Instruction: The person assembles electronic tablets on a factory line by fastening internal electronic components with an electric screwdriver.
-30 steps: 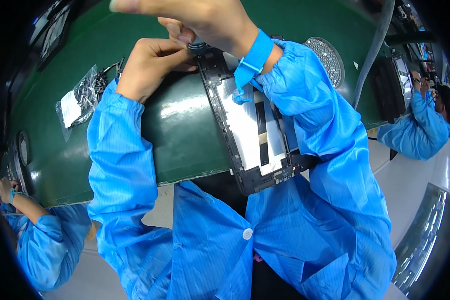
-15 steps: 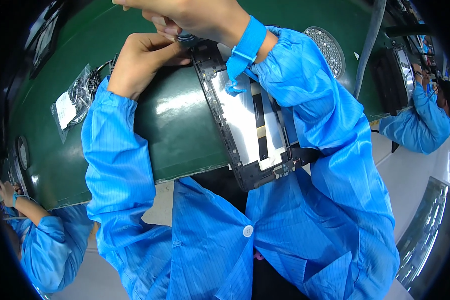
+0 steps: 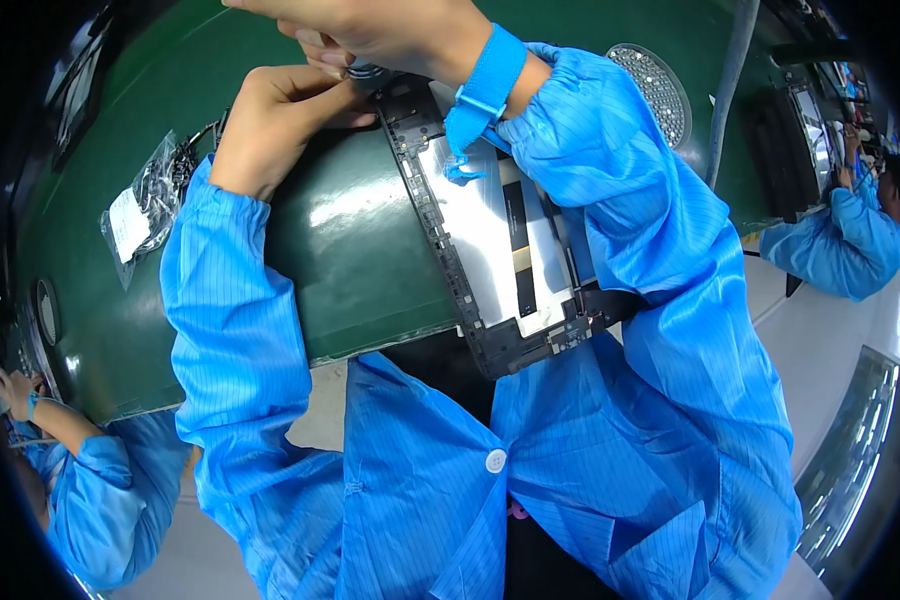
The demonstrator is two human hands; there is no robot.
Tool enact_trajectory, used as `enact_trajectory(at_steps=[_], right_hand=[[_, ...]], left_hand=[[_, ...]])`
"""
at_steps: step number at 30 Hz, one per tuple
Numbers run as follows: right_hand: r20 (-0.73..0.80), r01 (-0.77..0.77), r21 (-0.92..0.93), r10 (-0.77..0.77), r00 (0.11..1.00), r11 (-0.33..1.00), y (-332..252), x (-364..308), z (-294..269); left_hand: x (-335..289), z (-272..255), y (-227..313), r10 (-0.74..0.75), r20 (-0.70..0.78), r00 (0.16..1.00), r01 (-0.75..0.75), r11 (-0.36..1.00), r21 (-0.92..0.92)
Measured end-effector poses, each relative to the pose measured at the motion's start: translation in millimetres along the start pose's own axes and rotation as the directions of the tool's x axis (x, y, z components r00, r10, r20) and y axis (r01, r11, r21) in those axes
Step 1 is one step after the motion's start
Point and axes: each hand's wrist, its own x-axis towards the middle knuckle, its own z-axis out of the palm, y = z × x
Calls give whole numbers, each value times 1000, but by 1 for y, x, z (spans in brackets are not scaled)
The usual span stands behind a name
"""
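Note:
An opened flat electronic device (image 3: 460, 215), like a tablet with its back off, lies slanted over the table's near edge. It has a black frame, shiny silver plates and a dark ribbon strip. My left hand (image 3: 275, 125) is closed at its far left corner, thumb and finger pinched there. Above that corner my right hand (image 3: 380, 35), with a blue wrist strap (image 3: 492, 85), is curled round a tool. Only the tool's dark, round metallic end (image 3: 367, 72) shows under my fingers; its kind is hidden. My right sleeve covers part of the device's right side.
On the green table (image 3: 370, 260) at left lies a clear plastic bag (image 3: 140, 220) with a white label, beside black cables. A round dish of small parts (image 3: 652, 95) and a grey hose (image 3: 735, 100) are at right. Co-workers in blue sit at left (image 3: 110, 500) and right (image 3: 840, 240).
Both hands stay at the device's far corner, shifted only slightly. The picture has moved a little. The co-worker at right has moved their arms slightly.

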Motion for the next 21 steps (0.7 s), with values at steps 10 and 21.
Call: enact_trajectory(at_steps=[10, 21], right_hand=[[27, -93, 0, 93, 995, 996, 2, 4, -5], [-93, -51, 124, 63, 994, 991, -84, 14, -80]], left_hand=[[-2, 2, 4, -2, -31, 1000, 1, 1000, -17], [-164, 179, 25, 355, -27, 935, -152, 467, 871]])
